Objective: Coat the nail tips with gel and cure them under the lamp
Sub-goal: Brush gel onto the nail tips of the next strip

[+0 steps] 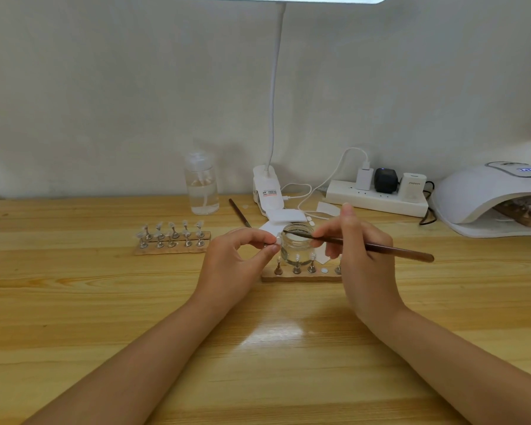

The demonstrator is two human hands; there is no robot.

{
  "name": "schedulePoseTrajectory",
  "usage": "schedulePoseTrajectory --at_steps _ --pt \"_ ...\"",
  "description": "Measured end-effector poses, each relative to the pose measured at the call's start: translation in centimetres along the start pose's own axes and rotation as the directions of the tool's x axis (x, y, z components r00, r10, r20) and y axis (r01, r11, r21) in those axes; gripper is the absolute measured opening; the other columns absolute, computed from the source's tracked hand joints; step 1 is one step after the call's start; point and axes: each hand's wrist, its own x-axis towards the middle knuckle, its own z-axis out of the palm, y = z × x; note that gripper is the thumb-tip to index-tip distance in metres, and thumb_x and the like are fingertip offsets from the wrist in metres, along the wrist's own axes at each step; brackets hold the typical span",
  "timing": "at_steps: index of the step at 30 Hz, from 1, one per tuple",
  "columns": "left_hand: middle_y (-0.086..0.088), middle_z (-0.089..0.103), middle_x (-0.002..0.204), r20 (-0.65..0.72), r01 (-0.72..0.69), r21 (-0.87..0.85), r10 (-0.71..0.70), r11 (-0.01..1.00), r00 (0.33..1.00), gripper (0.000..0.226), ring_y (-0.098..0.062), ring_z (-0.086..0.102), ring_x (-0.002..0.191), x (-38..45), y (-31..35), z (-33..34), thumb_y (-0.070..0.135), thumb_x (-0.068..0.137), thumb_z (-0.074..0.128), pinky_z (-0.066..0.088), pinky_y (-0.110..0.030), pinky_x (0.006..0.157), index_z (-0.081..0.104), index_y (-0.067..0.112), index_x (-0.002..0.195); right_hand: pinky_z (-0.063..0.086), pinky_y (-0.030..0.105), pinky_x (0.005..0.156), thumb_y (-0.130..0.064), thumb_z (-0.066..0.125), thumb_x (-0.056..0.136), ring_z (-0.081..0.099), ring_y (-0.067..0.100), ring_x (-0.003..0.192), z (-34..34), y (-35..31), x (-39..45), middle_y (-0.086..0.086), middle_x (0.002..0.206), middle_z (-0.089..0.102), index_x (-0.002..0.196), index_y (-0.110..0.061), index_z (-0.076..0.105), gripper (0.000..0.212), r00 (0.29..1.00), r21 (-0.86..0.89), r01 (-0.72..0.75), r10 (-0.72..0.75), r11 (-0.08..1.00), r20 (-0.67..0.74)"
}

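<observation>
Centre of frame: left hand (pixel 239 256) pinches a small nail tip (pixel 277 240) between thumb and curled fingers (pixel 259 237), right beside the glass jar (pixel 298 246). Right hand (pixel 357 240) grips a brown brush (pixel 377 248), fingers curled round the handle, bristle end lying over the jar's mouth. Just below the jar, a wooden holder (pixel 301 276) with nail tips on stands. A second holder (pixel 172 239) with two rows of tips sits at centre left on the desk (pixel 105 302). Curing lamp (pixel 491 197) at right edge, display lit. Clear bottle (pixel 201 185) and power strip (pixel 377 200) along the wall.
</observation>
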Motion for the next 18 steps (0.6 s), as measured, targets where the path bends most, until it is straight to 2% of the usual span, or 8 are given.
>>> schedulePoseTrajectory --at_steps 2,6,9,14,18 --pt "0.015 0.064 0.073 0.001 0.002 0.002 -0.002 1.000 1.000 0.019 0.003 0.058 0.077 0.03 0.02 0.01 0.010 0.074 0.073 0.040 -0.003 0.075 0.066 0.028 0.075 0.042 0.012 0.050 -0.046 0.040 0.082 0.051 0.001 0.051 0.13 0.04 0.00 0.007 0.063 0.064 0.062 -0.020 0.067 0.042 1.000 -0.022 -0.023 0.024 0.999 0.020" --pt "0.016 0.063 0.072 -0.001 0.002 0.006 -0.002 1.000 1.000 0.019 0.002 0.058 0.077 -0.02 0.01 0.00 0.010 0.074 0.073 0.040 -0.005 0.075 0.066 0.027 0.074 0.043 0.013 0.054 -0.045 0.042 0.082 0.054 0.003 0.054 0.28 0.24 -0.22 0.002 0.061 0.065 0.061 -0.020 0.067 0.041 0.998 -0.030 0.002 0.000 1.000 0.059" --pt "0.016 0.063 0.071 -0.004 0.008 0.008 -0.008 1.000 1.000 0.023 0.003 0.058 0.076 0.00 0.02 0.02 0.009 0.073 0.073 0.040 -0.004 0.074 0.065 0.031 0.073 0.044 0.011 0.057 -0.044 0.042 0.092 0.060 0.002 0.058 0.12 0.47 -0.29 -0.003 0.060 0.066 0.059 -0.019 0.067 0.048 0.996 -0.040 0.040 -0.037 0.998 0.080" --pt "0.014 0.064 0.072 0.002 0.005 0.002 -0.005 1.000 1.000 0.022 0.000 0.059 0.077 -0.03 -0.01 0.03 0.009 0.073 0.074 0.041 -0.005 0.075 0.066 0.030 0.074 0.045 0.015 0.053 -0.037 0.039 0.088 0.058 0.013 0.052 -0.11 0.36 -0.18 0.001 0.057 0.065 0.056 -0.021 0.066 0.045 0.998 -0.046 0.053 -0.051 0.998 0.034" --pt "0.010 0.066 0.076 0.007 -0.012 -0.007 0.013 1.000 1.000 0.020 -0.004 0.059 0.077 -0.05 -0.03 -0.03 0.008 0.072 0.074 0.044 -0.011 0.077 0.068 0.027 0.075 0.040 0.008 0.059 -0.034 0.040 0.089 0.056 -0.004 0.059 -0.03 0.39 0.07 -0.017 0.059 0.063 0.063 -0.024 0.064 0.037 0.994 -0.128 0.104 -0.099 0.986 0.047"
